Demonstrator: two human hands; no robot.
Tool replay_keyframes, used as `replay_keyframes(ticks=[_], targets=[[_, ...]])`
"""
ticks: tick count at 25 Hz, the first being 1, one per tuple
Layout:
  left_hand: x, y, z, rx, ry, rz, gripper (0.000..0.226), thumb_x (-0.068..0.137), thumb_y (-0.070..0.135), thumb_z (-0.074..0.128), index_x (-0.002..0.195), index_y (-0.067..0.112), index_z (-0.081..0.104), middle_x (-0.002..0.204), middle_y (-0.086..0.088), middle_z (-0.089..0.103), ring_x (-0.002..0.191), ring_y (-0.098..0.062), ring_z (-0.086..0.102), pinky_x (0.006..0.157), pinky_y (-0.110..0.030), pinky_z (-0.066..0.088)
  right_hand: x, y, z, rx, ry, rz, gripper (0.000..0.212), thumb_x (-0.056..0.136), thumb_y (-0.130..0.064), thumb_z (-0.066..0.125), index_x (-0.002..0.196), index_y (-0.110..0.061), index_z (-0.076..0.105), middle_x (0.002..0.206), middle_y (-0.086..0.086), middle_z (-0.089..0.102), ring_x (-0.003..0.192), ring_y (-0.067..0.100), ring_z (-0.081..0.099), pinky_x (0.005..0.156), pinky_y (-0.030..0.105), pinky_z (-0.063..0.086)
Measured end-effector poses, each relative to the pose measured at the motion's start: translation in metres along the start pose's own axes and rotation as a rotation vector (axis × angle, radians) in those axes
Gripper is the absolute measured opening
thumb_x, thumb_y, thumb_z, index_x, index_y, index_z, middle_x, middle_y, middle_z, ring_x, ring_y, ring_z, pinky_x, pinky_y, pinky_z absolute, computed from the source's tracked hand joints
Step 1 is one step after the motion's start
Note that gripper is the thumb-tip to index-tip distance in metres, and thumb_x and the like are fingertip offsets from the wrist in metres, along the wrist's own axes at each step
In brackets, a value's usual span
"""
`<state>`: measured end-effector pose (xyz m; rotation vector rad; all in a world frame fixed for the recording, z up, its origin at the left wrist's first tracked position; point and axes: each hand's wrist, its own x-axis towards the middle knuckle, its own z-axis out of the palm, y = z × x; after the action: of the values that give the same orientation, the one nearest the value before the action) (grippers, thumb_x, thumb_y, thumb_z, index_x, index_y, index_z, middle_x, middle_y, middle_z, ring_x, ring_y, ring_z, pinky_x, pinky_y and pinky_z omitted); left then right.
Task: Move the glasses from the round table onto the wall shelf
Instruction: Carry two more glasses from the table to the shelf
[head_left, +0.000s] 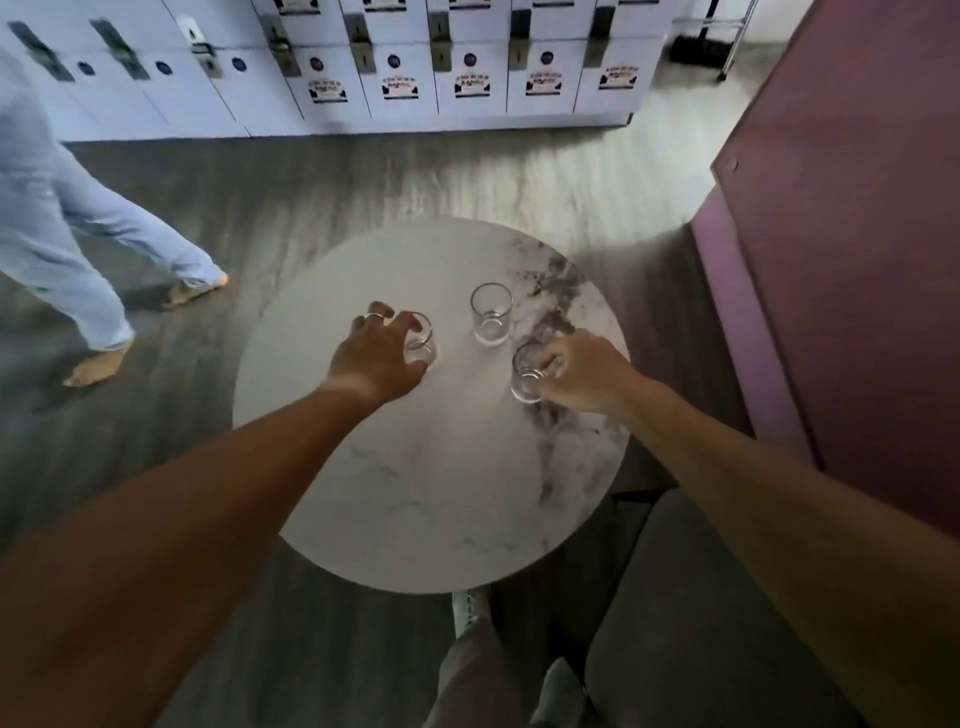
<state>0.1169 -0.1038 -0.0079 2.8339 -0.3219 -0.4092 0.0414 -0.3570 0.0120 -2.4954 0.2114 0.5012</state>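
Observation:
Three clear glasses stand on the round white marble table (431, 493). My left hand (376, 353) wraps around the left glass (422, 347), fingers over its rim and thumb at its base. Fingers of my right hand (582, 371) close on the right glass (525, 375), which leans a little toward me. The middle glass (491, 314) stands alone and upright at the back, between both hands. No wall shelf is in view.
A person in light blue trousers (67, 234) walks barefoot on the grey floor to the left. White lockers (415, 73) line the far wall. A tall pink panel (841, 260) stands close on the right, a grey seat (691, 623) at lower right.

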Motion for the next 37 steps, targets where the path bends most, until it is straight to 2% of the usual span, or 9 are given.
replay_keyframes(ticks=[5,10,12,18,21,24,27,30,37], targets=[[0.027,-0.013,0.028,-0.029,-0.006,0.008,0.039,0.084,0.037,0.065,0.119,0.018,0.062,0.136,-0.013,0.042,0.121,-0.036,0.05,0.099,-0.045,0.045,0.02,0.01,0.024,0.018,-0.002,0.03,0.028,0.074,-0.049,0.075,0.091,-0.028,0.074,0.109,0.004,0.064,0.093,0.02,0.064,0.085,0.034,0.053],[0.035,-0.024,0.04,-0.132,0.075,0.029,0.023,0.085,0.039,0.066,0.093,0.018,0.072,0.128,-0.009,0.053,0.108,-0.032,0.061,0.091,-0.039,0.047,0.03,0.013,0.032,-0.002,0.022,0.021,0.019,0.079,-0.043,0.077,0.086,-0.025,0.078,0.101,-0.003,0.061,0.089,0.018,0.063,0.082,0.032,0.053],[0.034,-0.03,0.043,-0.145,0.074,0.048,0.022,0.085,0.036,0.068,0.095,0.016,0.072,0.13,-0.01,0.054,0.107,-0.032,0.062,0.089,-0.038,0.047,0.03,0.012,0.034,-0.031,0.041,0.018,0.02,0.08,-0.041,0.076,0.088,-0.022,0.079,0.099,-0.001,0.059,0.091,0.02,0.063,0.085,0.035,0.053],[0.02,-0.037,0.032,-0.176,0.04,0.1,0.018,0.088,0.026,0.069,0.096,0.009,0.068,0.125,-0.016,0.053,0.101,-0.037,0.062,0.089,-0.039,0.047,0.022,0.003,0.023,-0.054,0.033,-0.021,0.018,0.08,-0.029,0.075,0.077,-0.011,0.072,0.084,0.003,0.067,0.075,0.018,0.064,0.061,0.028,0.049],[0.009,-0.036,0.009,-0.172,0.036,0.198,0.018,0.087,0.026,0.07,0.093,0.01,0.067,0.119,-0.014,0.055,0.098,-0.034,0.062,0.086,-0.035,0.047,0.011,-0.009,0.004,-0.037,0.011,-0.041,0.017,0.078,-0.026,0.074,0.075,-0.009,0.073,0.079,0.006,0.071,0.073,0.02,0.068,0.07,0.038,0.058],[0.006,-0.027,-0.035,-0.152,0.096,0.309,0.018,0.084,0.03,0.073,0.089,0.015,0.065,0.116,-0.009,0.058,0.088,-0.028,0.062,0.079,-0.034,0.048,-0.003,-0.026,-0.035,-0.063,0.056,-0.054,0.021,0.077,-0.029,0.074,0.076,-0.008,0.074,0.078,0.006,0.073,0.069,0.019,0.068,0.067,0.036,0.059],[0.014,-0.007,-0.097,-0.141,0.218,0.45,0.019,0.082,0.027,0.076,0.091,0.014,0.066,0.114,-0.011,0.061,0.083,-0.022,0.059,0.074,-0.036,0.053,-0.02,-0.044,-0.089,-0.107,0.155,-0.06,0.027,0.078,-0.037,0.074,0.078,-0.01,0.072,0.082,0.005,0.071,0.071,0.019,0.066,0.063,0.032,0.057],[0.022,0.027,-0.153,-0.158,0.325,0.612,0.023,0.082,0.023,0.077,0.098,0.011,0.066,0.107,-0.012,0.064,0.082,-0.022,0.061,0.07,-0.037,0.056,-0.042,-0.058,-0.142,-0.093,0.326,-0.069,0.025,0.08,-0.04,0.075,0.076,-0.017,0.069,0.086,0.002,0.065,0.067,0.01,0.057,0.054,0.02,0.041],[0.009,0.166,-0.216,-0.209,0.411,0.953,0.019,0.085,0.024,0.075,0.093,0.008,0.067,0.098,-0.011,0.068,0.082,-0.027,0.065,0.07,-0.044,0.058,-0.142,-0.056,-0.229,-0.008,0.661,-0.042,0.017,0.079,-0.036,0.075,0.072,-0.028,0.062,0.091,0.005,0.063,0.082,0.019,0.059,0.067,0.023,0.034]])
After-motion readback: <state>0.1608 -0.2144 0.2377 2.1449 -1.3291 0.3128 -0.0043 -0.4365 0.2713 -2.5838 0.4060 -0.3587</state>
